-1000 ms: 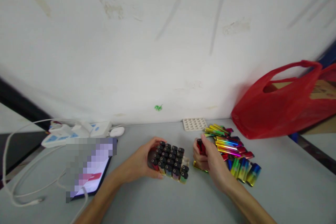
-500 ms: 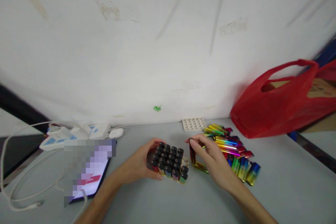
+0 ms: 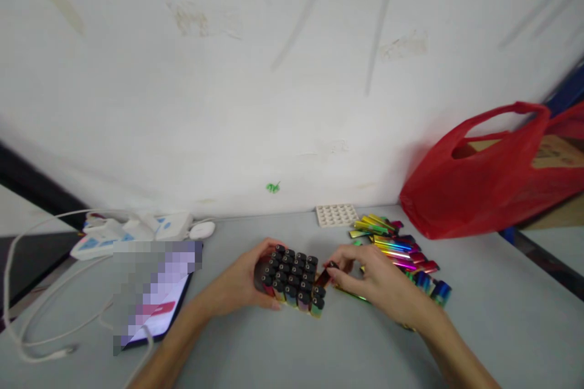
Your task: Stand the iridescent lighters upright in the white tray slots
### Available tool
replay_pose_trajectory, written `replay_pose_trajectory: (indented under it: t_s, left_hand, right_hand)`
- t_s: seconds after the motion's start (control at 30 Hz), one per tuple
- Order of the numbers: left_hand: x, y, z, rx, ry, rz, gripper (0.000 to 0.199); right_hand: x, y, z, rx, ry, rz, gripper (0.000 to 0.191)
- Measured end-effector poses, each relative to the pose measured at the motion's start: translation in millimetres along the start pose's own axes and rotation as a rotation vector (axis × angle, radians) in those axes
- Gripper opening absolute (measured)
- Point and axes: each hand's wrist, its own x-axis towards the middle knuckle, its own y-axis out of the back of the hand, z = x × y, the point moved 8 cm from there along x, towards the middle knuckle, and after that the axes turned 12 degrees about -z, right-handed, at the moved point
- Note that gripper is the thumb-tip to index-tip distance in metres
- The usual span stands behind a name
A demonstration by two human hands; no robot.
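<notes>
Near the middle of the table, my left hand [image 3: 250,279] is closed around the left side of a tray of black-ended tubes [image 3: 292,276]. The tubes stand upright in tight rows, lighter-like in shape, with shiny coloured bodies and a small ring in each black end. My right hand [image 3: 360,270] pinches a single dark reddish tube [image 3: 325,276] between thumb and fingers. It is tilted, its lower end at the gap on the tray's right side. More shiny metallic tubes [image 3: 395,249] lie loose beyond and beside my right hand, partly hidden by it.
A white tray with holes [image 3: 336,215] lies by the wall. A red bag [image 3: 474,182] holding cardboard stands at the right. On the left are a power strip [image 3: 173,228], a white charger-like piece [image 3: 202,230], a tablet [image 3: 168,298] with a blurred screen and loose white cables [image 3: 41,358].
My right hand has moved left and down, bringing the dark reddish tube from beside the tray to the gap in its rows. My left hand and the tray stay nearly still.
</notes>
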Motion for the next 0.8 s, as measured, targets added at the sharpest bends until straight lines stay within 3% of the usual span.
replay_pose_trajectory:
  t_s: [0.43, 0.8]
  left_hand:
    - [0, 1.3, 3, 0.034, 0.005, 0.014, 0.091]
    - [1, 2.1, 4, 0.052, -0.006, 0.011, 0.09]
  right_hand:
    - [0, -5, -6, -0.088, 0.066, -0.024, 0.017]
    - [0, -13, -19, -0.335, 0.146, -0.002, 0.03]
